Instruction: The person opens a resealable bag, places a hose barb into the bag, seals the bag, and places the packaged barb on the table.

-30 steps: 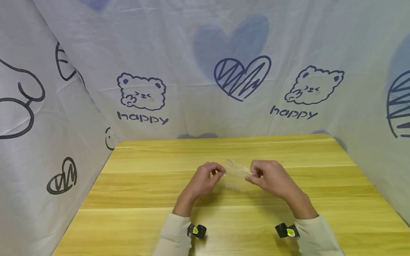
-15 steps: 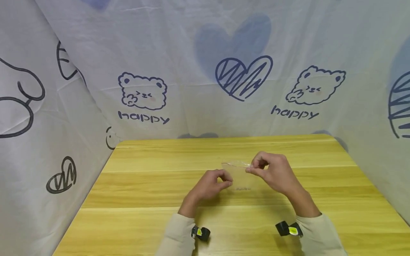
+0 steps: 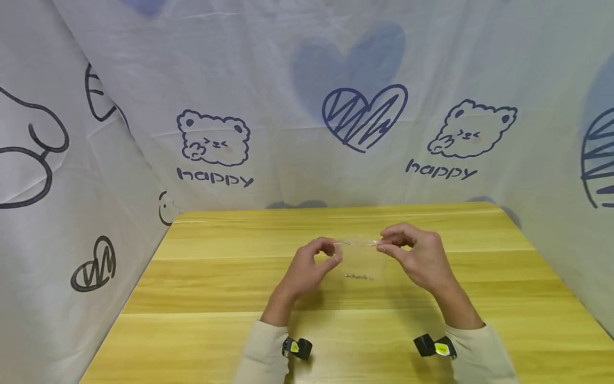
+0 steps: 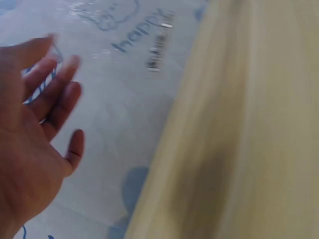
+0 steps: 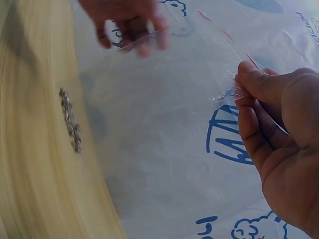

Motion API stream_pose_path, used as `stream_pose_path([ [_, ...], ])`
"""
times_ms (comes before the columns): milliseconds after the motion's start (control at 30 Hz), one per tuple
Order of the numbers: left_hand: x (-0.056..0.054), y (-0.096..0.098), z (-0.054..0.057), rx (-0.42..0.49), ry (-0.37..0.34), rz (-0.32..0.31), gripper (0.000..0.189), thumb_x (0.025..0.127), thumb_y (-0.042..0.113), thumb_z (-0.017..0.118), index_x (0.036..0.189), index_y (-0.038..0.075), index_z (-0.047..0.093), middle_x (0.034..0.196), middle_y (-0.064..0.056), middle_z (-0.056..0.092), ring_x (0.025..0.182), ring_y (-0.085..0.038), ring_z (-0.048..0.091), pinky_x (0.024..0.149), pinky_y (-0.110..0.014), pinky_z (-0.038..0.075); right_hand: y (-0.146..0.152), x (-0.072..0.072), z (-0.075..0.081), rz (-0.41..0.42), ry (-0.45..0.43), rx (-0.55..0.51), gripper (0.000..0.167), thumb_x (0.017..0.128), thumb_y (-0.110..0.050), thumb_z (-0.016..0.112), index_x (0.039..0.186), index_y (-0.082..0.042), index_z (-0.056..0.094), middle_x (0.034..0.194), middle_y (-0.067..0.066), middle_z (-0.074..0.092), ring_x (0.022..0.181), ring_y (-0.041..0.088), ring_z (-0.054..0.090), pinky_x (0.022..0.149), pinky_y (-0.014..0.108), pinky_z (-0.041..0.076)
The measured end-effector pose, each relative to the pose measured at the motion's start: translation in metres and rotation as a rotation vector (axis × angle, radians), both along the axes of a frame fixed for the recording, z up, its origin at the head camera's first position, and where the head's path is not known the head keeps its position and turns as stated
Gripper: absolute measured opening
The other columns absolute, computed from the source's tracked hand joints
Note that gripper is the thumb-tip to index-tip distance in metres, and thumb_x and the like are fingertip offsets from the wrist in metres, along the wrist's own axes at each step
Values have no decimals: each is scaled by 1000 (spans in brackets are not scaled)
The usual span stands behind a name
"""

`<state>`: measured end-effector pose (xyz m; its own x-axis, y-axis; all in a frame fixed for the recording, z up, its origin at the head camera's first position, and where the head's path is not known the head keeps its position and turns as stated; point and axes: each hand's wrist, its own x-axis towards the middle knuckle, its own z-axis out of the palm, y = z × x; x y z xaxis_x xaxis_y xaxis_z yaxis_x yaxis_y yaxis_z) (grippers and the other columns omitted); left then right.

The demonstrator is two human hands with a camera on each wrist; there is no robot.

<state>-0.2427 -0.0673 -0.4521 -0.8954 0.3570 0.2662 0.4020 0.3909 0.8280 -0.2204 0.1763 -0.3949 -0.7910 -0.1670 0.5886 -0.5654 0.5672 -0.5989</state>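
A clear zip bag with a red line along its top hangs between my hands, above the wooden table. Small shiny metal pieces, perhaps screws, lie in a row along its bottom; their exact kind is too small to tell. My left hand holds the bag's upper left edge between thumb and forefinger; its fingers blur in the right wrist view. At the opposite top corner, my right hand pinches the film, as the right wrist view shows at the thumb.
The wooden table spreads under both hands. A pale cloth printed with hearts and bears hangs behind it and along both sides. A small black camera is strapped at each wrist.
The bag has gone from slanted and crumpled to hanging upright and spread. My left hand dipped along its side, then rose to the top edge. The right hand has moved up slightly.
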Motion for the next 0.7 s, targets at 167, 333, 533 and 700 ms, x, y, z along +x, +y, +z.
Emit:
stream_pose_path([
  [167, 2, -1, 11, 155, 116, 52, 17, 96, 28, 61, 104, 15, 68, 95, -1, 66, 87, -15, 55, 81, -32, 45, -3, 1, -7, 6, -36, -10, 21, 77, -5, 79, 94, -10, 69, 79, 0, 74, 69, 1, 66, 61, 15, 51],
  [333, 3, 0, 16, 145, 177, 74, 15, 96, 24, 61, 98, 13, 70, 88, -2, 65, 81, -12, 53, 72, -24, 44, -3, 2, -11, -30, -86, 23, 21, 79, -11, 78, 99, -12, 72, 79, -2, 73, 70, 4, 64, 61, 21, 52],
  [533, 3, 0, 16, 95, 243, 91, 14, 96, 22, 59, 97, 11, 68, 89, -3, 66, 81, -12, 54, 70, -27, 45, -3, 2, -13, -89, -130, 92, 13, 83, -20, 75, 95, -14, 76, 85, -1, 74, 73, 9, 64, 63, 22, 52],
  [700, 3, 0, 17, 68, 278, 94, 15, 97, 22, 59, 97, 11, 68, 89, -2, 67, 81, -13, 53, 70, -27, 45, -2, 2, -16, -123, -153, 75, 8, 87, -18, 71, 93, -15, 75, 88, 0, 74, 75, 10, 63, 65, 21, 51],
])
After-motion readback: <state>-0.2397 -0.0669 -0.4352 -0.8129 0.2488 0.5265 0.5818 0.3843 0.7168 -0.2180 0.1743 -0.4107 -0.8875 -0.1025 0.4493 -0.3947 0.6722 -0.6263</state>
